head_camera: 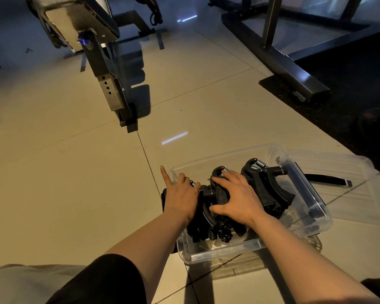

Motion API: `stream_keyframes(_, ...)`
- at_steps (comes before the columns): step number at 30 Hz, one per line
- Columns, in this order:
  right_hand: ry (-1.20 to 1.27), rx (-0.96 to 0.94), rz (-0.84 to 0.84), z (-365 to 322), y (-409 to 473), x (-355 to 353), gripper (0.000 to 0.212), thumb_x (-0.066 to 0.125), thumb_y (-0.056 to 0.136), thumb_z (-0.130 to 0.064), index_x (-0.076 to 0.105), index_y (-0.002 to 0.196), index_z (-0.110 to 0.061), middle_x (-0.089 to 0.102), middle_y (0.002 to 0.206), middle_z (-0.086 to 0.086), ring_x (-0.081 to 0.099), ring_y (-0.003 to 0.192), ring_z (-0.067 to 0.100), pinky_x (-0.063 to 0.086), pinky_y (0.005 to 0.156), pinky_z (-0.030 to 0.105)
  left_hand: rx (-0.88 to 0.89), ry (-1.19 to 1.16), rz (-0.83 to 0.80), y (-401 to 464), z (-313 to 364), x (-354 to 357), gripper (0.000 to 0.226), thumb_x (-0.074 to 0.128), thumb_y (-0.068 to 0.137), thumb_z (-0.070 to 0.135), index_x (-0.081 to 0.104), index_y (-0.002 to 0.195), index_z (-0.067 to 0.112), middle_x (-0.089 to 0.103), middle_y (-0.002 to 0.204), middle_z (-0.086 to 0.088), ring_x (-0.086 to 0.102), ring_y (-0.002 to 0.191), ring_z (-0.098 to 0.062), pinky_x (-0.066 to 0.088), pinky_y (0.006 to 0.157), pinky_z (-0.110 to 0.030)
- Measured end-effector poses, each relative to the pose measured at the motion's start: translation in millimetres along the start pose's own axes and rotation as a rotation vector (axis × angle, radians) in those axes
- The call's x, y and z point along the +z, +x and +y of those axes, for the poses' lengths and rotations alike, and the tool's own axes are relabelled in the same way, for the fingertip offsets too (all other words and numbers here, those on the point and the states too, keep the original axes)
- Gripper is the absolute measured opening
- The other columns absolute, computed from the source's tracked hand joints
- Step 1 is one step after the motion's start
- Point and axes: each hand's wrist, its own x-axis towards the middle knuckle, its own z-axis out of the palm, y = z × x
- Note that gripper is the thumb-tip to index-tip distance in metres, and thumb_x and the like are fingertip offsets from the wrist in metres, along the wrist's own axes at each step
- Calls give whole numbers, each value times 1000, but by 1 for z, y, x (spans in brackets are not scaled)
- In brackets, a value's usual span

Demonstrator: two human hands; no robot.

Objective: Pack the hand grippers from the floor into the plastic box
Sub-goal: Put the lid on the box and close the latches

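A steel bench leg (110,93) stands on glossy beige floor tiles (75,172). The left hand (181,195), index finger straight, grips black grippers (208,218) at the left wall of the clear plastic box (226,252). The right hand (237,198) presses flat, fingers spread, on grippers inside. The clear lid (349,194) lies beside the box.

This looks like a gym, because a metal workout bench (101,69) stands on the shiny tiled floor (53,172), a big steel frame (279,55) sits on a black rubber mat (349,95), and black hand grippers (266,185) with springs fill a clear plastic box (228,251).
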Motion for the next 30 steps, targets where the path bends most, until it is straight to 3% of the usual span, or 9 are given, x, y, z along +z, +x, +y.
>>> stream_keyframes(5, -5, -5, -26, -2, -2, -3, 87, 74, 68, -54, 34, 143, -34, 17, 157, -5, 3, 145, 13, 19, 117, 44, 4, -69, 28, 2, -3, 4, 44, 54, 92, 33, 45, 134, 26, 50, 127, -7, 30, 134, -27, -12, 102, -76)
stream_keyframes(9, -5, -29, -35, -4, -12, -17, 85, 66, 75, -62, 33, 145, -28, 17, 157, -3, 9, 145, 15, 20, 117, 38, -50, -300, 184, -7, -1, -8, 49, 52, 93, 34, 39, 141, 28, 40, 146, -1, 24, 140, -24, -5, 109, -68)
stream_keyframes(14, -48, -37, 111, 8, -41, -63, 56, 50, 94, -45, 36, 144, -25, 29, 153, 0, 22, 142, 17, 25, 113, 35, 85, -405, 458, -1, 31, -68, 51, 72, 76, 15, 59, 125, 16, 53, 135, -13, 47, 124, -37, 24, 108, -66)
stream_keyframes(19, -121, 96, 273, 42, -89, -145, 50, 49, 96, -35, 40, 142, -21, 38, 148, 3, 31, 136, 19, 30, 108, 33, 227, -485, 377, 3, 98, -148, 50, 59, 88, 27, 49, 136, 21, 39, 148, -7, 27, 137, -30, 20, 112, -54)
stream_keyframes(22, -171, 211, 353, 70, -111, -183, 47, 51, 95, -31, 43, 139, -17, 43, 143, 6, 37, 132, 23, 32, 106, 34, 318, -537, 425, 4, 132, -173, 47, 61, 86, 29, 53, 132, 22, 39, 147, -5, 24, 138, -27, 20, 113, -52)
stream_keyframes(27, -196, 403, 369, 121, -139, -209, 50, 55, 93, -31, 43, 139, -14, 44, 141, 9, 40, 130, 26, 34, 106, 36, 345, -554, 493, 9, 159, -175, 46, 64, 85, 31, 56, 129, 22, 42, 146, -6, 23, 138, -29, 23, 112, -52)
stream_keyframes(30, -183, 475, 364, 161, -147, -209, 49, 55, 93, -28, 43, 139, -14, 42, 142, 8, 42, 129, 25, 36, 104, 36, 410, -476, 391, 28, 183, -163, 47, 60, 87, 33, 52, 133, 23, 38, 148, -5, 20, 141, -28, 20, 114, -52)
